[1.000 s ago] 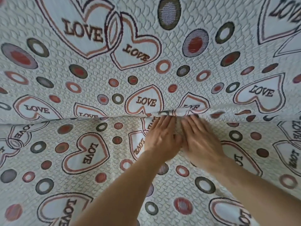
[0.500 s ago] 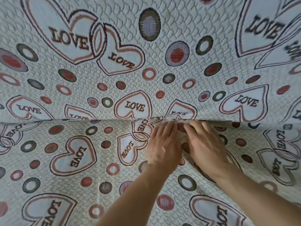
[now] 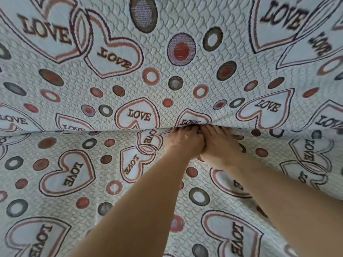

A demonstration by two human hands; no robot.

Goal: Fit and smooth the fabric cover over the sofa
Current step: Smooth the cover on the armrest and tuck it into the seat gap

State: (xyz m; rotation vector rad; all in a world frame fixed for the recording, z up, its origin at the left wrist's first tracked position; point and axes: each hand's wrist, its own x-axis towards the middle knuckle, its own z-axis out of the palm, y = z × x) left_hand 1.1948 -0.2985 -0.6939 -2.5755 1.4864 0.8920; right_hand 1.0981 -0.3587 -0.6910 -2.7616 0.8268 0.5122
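Note:
A pale quilted fabric cover (image 3: 152,52) printed with LOVE hearts and coloured circles fills the whole view, draped over the sofa's backrest above and the seat (image 3: 61,184) below. A dark crease (image 3: 104,129) runs across where back and seat meet. My left hand (image 3: 182,142) and my right hand (image 3: 220,147) lie side by side, palms down on the seat fabric. Their straight fingers press the cover into the crease, and the fingertips are hidden in the fold.
Nothing but the covered sofa is in view. The cover lies fairly flat left of my hands, with light wrinkles on the seat at the lower right (image 3: 278,182).
Both hands have slid forward together, and their fingers have gone deeper into the crease, taking fabric with them. The camera has moved closer to the backrest.

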